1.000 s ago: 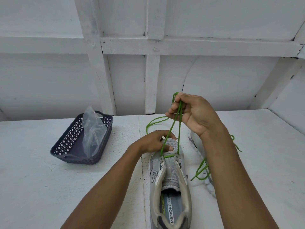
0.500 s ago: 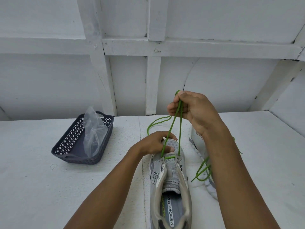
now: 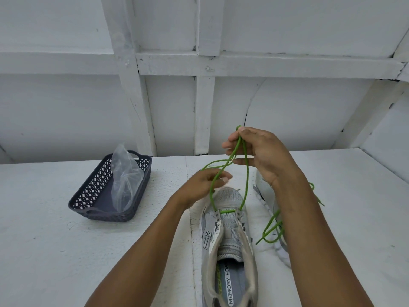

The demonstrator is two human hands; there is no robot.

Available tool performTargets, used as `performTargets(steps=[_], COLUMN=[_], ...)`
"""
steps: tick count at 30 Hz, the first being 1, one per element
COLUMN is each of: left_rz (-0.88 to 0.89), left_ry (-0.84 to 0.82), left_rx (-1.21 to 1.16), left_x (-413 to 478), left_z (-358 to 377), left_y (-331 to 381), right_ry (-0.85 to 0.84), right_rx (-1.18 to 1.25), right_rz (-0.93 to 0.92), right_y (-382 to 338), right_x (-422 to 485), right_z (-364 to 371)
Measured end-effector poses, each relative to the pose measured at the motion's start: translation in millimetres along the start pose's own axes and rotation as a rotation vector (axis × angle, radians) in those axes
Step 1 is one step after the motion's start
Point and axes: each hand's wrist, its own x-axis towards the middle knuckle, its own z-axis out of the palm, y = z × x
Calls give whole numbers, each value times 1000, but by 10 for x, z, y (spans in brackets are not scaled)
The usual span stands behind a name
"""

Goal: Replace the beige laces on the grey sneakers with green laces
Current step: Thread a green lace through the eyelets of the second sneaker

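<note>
Aloft, right hand (image 3: 263, 156) fingers (image 3: 229, 144) pinch green lace (image 3: 245, 185); left hand (image 3: 199, 187) grip unclear; basket (image 3: 93, 189) well apart.

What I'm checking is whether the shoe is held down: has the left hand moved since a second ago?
Yes, slightly: the left hand has shifted up and leftward in the picture against the grey sneaker, which stayed put.

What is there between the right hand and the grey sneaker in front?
Head view: two green lace strands run there, with the left hand at one.
</note>
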Motion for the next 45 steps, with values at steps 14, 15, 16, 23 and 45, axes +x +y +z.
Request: performTargets(steps=[14, 15, 16, 23, 45], left_rz=[131, 83, 34, -6, 237], left_ry=[239, 310, 356, 101, 699], left_rx=[-728, -661, -570, -73, -802], left_x=[-166, -167, -173, -403, -528], left_z=[-666, -716, -756, -751, -1088], left_y=[636, 668, 689, 861, 885], right_ry=[280, 287, 274, 220, 325], right_rx=[-311, -426, -560, -862, -313], right_rz=[113, 105, 108, 25, -150], right_y=[528, 560, 587, 662, 527], right_x=[197, 206, 212, 136, -23], right_z=[-257, -284, -305, -136, -288])
